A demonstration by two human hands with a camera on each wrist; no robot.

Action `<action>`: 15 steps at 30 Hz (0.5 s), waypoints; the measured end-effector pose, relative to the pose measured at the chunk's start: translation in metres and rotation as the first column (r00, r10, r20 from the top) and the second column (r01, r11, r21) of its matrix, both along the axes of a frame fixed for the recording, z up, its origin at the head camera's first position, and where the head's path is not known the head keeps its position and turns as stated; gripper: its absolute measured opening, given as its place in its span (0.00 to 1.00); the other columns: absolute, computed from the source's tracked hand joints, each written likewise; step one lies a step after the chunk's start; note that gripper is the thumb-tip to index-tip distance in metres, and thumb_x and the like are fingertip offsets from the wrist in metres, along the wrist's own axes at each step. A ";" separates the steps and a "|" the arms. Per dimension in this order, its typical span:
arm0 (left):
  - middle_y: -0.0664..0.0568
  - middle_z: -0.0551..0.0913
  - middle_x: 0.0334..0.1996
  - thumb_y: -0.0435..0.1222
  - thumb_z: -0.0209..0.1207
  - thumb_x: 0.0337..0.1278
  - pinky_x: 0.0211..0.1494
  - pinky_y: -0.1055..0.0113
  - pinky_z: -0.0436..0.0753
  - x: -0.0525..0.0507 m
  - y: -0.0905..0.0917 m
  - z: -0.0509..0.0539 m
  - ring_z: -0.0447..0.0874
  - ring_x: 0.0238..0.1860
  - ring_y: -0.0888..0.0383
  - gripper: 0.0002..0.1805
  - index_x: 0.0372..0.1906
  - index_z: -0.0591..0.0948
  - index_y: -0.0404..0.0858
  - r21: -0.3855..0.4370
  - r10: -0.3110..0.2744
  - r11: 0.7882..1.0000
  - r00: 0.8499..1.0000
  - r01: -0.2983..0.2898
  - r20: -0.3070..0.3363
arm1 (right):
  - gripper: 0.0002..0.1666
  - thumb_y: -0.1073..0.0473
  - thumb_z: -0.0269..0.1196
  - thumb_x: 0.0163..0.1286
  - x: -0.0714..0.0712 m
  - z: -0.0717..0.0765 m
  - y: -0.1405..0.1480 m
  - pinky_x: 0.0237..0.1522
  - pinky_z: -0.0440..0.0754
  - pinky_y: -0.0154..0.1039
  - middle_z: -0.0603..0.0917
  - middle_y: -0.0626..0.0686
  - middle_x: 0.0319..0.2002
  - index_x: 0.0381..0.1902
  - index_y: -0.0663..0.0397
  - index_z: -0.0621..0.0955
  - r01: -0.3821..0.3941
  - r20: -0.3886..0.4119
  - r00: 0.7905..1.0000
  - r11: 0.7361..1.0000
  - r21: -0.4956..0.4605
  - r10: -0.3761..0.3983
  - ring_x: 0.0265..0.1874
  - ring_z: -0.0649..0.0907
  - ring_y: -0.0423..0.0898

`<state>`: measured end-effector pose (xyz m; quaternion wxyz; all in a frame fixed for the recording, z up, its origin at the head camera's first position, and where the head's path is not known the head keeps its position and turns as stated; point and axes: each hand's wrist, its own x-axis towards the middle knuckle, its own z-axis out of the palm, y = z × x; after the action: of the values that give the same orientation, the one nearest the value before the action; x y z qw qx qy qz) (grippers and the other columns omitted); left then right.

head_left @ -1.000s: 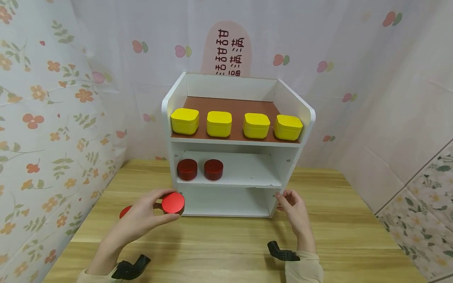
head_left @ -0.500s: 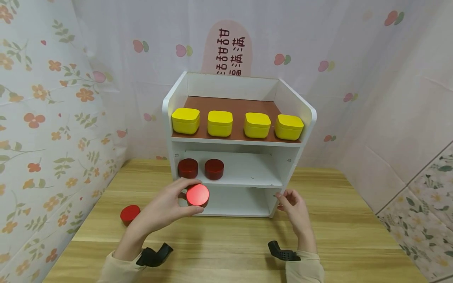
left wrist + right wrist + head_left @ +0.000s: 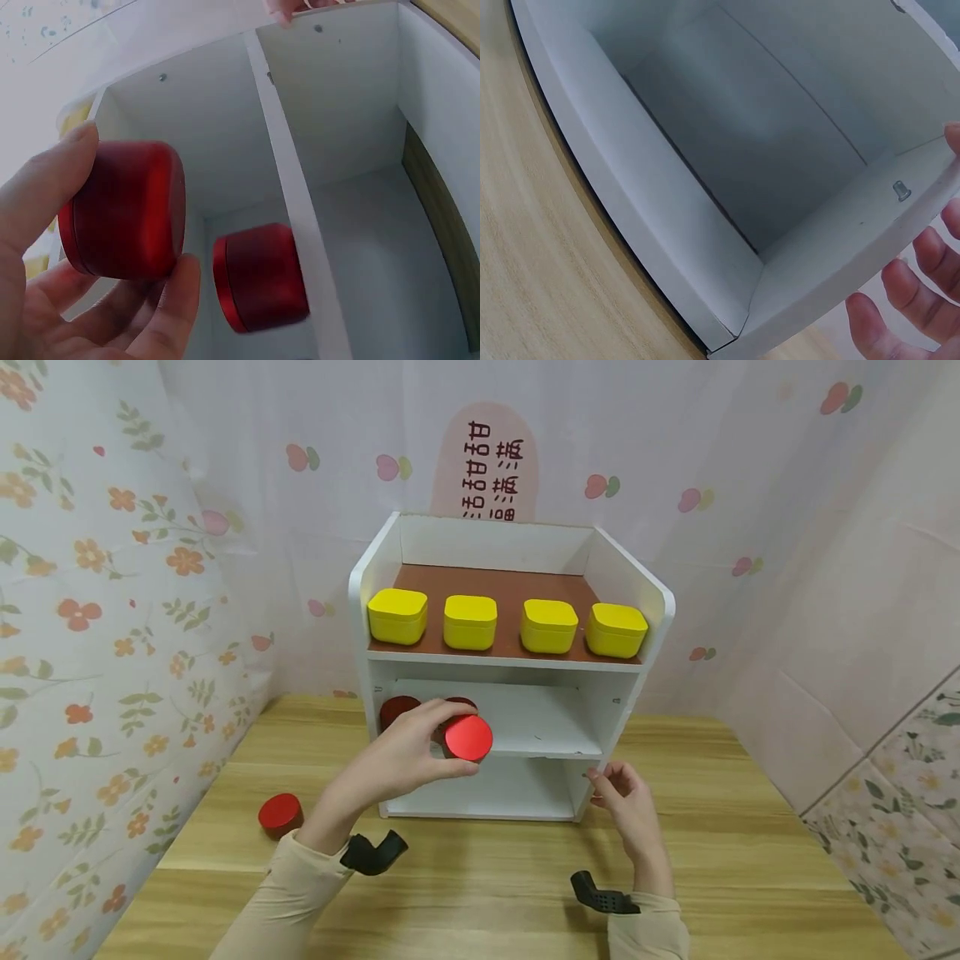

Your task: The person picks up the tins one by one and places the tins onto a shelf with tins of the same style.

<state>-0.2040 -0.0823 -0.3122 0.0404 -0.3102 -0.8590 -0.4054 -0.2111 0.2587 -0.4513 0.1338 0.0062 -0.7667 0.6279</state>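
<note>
My left hand (image 3: 397,760) grips a round red tin (image 3: 468,739) between thumb and fingers, its lid facing the head camera. It is in front of the middle shelf (image 3: 536,718) of a white shelf unit. On that shelf stand two more red tins; one red tin (image 3: 262,277) shows clearly in the left wrist view, while in the head view the hand and held tin partly cover them. My right hand (image 3: 626,802) holds the front edge of the unit's right side panel (image 3: 855,262), thumb on the inner side and fingers outside.
Several yellow tins, one of them the leftmost yellow tin (image 3: 397,616), line the front of the brown top shelf (image 3: 487,578). Another red tin (image 3: 281,816) stands on the wooden table (image 3: 480,885) at the left. Patterned curtains (image 3: 315,527) hang behind and beside the table.
My left hand has carried the red tin right and upward, from the unit's left side to the middle shelf's front. The red tin on the table has come into fuller view. My right hand stays put.
</note>
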 end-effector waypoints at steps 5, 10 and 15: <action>0.56 0.77 0.53 0.44 0.74 0.48 0.44 0.65 0.81 -0.012 0.015 0.008 0.76 0.47 0.58 0.33 0.61 0.76 0.44 -0.078 0.014 0.997 1.000 -0.015 -0.022 | 0.16 0.57 0.62 0.71 0.000 0.000 0.001 0.38 0.84 0.38 0.79 0.51 0.35 0.41 0.67 0.72 0.003 -0.003 1.000 1.000 0.012 -0.003 0.34 0.78 0.44; 0.55 0.77 0.52 0.45 0.73 0.49 0.44 0.67 0.80 -0.025 0.029 0.016 0.75 0.47 0.59 0.34 0.62 0.75 0.44 -0.140 0.007 0.990 0.999 -0.011 -0.032 | 0.17 0.57 0.62 0.72 0.000 0.001 0.001 0.39 0.84 0.38 0.79 0.54 0.37 0.42 0.67 0.72 0.000 -0.002 1.000 1.000 0.016 0.000 0.34 0.78 0.44; 0.54 0.77 0.53 0.43 0.73 0.49 0.46 0.68 0.80 -0.039 0.040 0.020 0.76 0.47 0.59 0.35 0.64 0.74 0.43 -0.180 0.000 0.984 1.000 -0.002 -0.009 | 0.17 0.56 0.62 0.72 0.000 0.000 0.001 0.39 0.84 0.38 0.79 0.56 0.37 0.42 0.67 0.72 0.002 0.004 1.000 1.000 0.024 -0.002 0.34 0.78 0.43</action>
<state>-0.2426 -0.0427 -0.2920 0.0164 -0.3142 -0.8919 -0.3247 -0.2115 0.2595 -0.4510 0.1328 0.0059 -0.7746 0.6184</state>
